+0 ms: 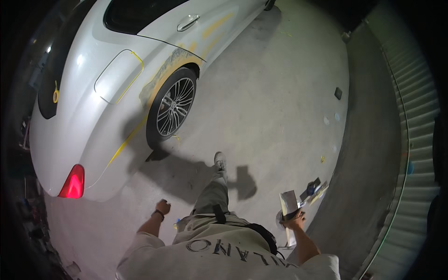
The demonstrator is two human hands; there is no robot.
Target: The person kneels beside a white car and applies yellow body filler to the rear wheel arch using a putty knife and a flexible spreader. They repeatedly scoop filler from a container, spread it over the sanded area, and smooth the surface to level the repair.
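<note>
My left hand (161, 207) hangs beside my leg with curled fingers; whether it holds something small is unclear. My right hand (295, 219) grips a flat, pale board (289, 200) with a dark edge, clustered with other flat metal tools (319, 191) whose exact kind I cannot tell. Ahead on the left stands a white car (79, 130) with yellow tape (119, 151) along its side and a dull grey and tan patch (165, 70) above the black-tyred rear wheel (173, 106).
My shoe (220, 161) is on the grey concrete floor (261, 102) beside the car. A small dark square (338, 93) and pale spots (326, 119) lie on the right. A ribbed metal wall (415, 116) with a green line along it bounds the right side.
</note>
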